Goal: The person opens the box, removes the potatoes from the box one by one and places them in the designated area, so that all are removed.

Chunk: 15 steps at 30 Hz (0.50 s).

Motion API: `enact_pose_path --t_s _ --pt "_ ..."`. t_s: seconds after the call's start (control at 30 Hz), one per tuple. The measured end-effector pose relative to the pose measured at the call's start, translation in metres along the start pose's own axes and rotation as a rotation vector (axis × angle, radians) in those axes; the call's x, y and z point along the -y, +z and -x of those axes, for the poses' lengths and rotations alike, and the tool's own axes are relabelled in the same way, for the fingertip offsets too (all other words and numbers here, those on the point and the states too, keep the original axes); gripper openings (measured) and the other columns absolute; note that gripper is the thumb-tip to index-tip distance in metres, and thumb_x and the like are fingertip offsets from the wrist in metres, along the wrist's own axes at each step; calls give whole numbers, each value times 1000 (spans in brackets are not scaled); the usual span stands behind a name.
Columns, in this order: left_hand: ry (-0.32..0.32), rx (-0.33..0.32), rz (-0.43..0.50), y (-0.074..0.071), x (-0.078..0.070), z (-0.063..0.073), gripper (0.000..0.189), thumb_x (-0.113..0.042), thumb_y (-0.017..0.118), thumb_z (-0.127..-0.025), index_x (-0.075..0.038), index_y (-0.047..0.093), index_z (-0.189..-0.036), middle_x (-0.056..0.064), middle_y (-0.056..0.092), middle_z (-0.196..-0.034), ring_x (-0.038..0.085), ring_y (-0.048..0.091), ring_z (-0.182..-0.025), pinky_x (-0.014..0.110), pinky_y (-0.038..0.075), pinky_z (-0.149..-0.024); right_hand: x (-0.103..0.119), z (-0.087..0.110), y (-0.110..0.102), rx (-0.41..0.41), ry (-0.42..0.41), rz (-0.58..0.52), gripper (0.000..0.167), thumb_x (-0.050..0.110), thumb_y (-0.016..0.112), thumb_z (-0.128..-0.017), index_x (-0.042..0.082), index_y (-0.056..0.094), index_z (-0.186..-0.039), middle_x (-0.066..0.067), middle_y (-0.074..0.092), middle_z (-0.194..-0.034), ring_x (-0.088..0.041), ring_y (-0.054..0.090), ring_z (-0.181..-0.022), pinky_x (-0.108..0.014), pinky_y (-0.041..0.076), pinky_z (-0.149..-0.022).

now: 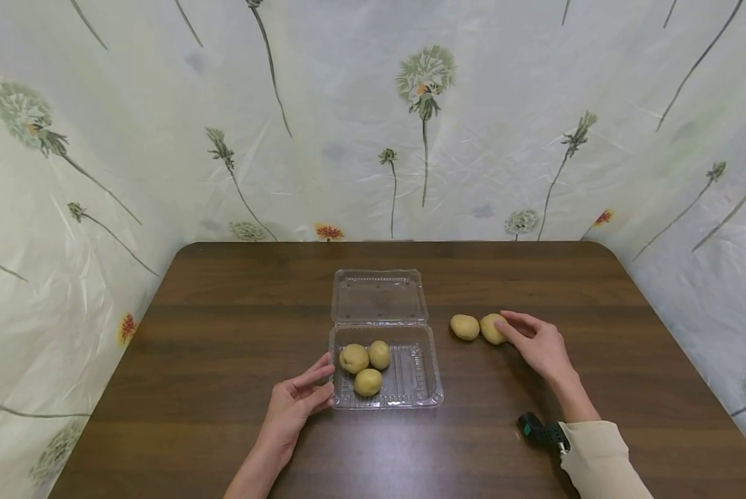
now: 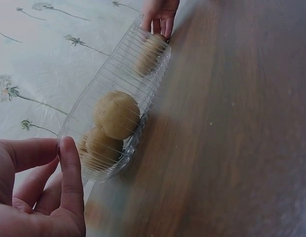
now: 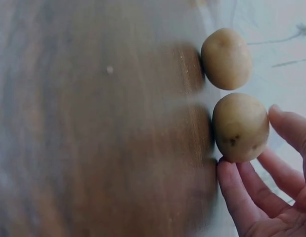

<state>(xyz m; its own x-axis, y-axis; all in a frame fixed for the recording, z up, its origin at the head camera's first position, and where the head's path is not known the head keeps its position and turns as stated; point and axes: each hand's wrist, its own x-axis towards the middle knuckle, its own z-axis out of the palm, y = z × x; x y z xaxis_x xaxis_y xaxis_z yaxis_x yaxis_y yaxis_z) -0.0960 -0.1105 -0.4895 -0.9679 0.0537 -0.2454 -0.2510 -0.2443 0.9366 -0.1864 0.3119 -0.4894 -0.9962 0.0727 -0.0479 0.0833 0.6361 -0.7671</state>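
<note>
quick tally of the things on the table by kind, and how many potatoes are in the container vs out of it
Clear plastic container: 1
Potatoes: 5 (3 inside the container, 2 outside it)
Total: 6

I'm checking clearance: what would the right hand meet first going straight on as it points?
The right hand would likely meet the neighbouring potato first, beyond the pinched potato; depth along that line is hard to judge.
</note>
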Motion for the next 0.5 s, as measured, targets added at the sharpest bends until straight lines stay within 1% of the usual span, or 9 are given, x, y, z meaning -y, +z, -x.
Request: enact_pose_path --t_s 0.07,0.23,0.3,0.37,0.43,0.5 --pt "2 3 -4 0 0 0 35 4 68 -88 8 63 -122 5 54 -141 10 61 -77 26 57 -77 0 1 -1 2 3 -5 64 57 58 -92 11 57 -137 -13 61 -131 -30 56 -120 -37 46 -90" --pt "-2 5 -11 0 1 1 35 4 68 -88 8 63 -123 5 53 -141 10 61 -77 26 57 -78 0 5 -4 11 14 -21 66 58 58 -92 11 55 -139 -12 59 -134 -30 54 -123 -43 44 -95" --pt "-6 5 -11 0 0 1 36 5 68 -88 8 63 -123 4 54 -141 9 61 -76 26 57 -78 0 7 -5 14 21 -29 67 58 58 -91 12 55 -139 -12 58 -136 -30 52 -124 -43 44 -96" --pt "-4 5 -9 0 0 1 35 5 68 -88 8 63 -123 5 54 -141 9 61 -76 26 57 -78 -1 9 -7 14 25 -30 67 59 58 -91 12 55 -139 -12 57 -136 -30 52 -124 -37 46 -94" --pt "0 5 -3 0 0 1 35 5 68 -88 9 63 -123 4 54 -141 10 62 -75 27 57 -78 -2 11 -8 18 28 -53 67 57 58 -92 11 54 -140 -13 56 -137 -27 54 -123 -28 49 -90" --pt "7 6 4 0 0 0 35 5 68 -88 9 63 -123 5 53 -141 10 62 -74 27 57 -78 -3 13 -8 23 32 -84 66 56 58 -93 10 54 -140 -14 56 -136 -18 59 -116 -19 51 -84"
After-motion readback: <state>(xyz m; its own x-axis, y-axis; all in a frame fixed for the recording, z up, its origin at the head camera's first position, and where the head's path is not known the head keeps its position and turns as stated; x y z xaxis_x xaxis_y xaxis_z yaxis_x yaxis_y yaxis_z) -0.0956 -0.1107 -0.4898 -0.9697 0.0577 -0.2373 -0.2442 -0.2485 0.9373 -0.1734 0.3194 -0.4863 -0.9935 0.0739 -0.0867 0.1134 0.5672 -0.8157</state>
